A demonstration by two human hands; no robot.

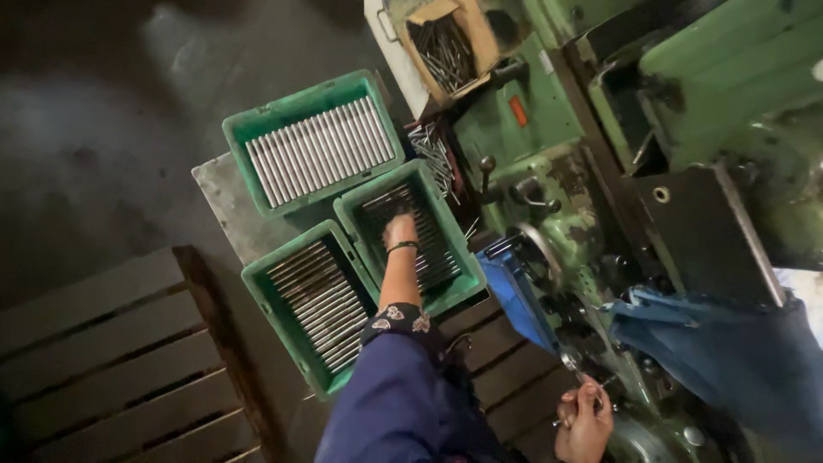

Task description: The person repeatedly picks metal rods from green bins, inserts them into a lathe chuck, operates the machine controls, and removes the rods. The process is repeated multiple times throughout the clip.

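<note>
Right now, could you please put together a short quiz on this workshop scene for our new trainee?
1. True or false: the left hand rests on the metal rods in the middle green plastic crate.
2. How many green plastic crates of rods sit beside the green metal lathe?
3. Which holds the brightest, most neatly lined rods: (a) the far green crate, (b) the near green crate, (c) the brown cardboard box?

Key
1. True.
2. Three.
3. (a). The right hand, low by the lathe, grips a small metal piece.
</note>
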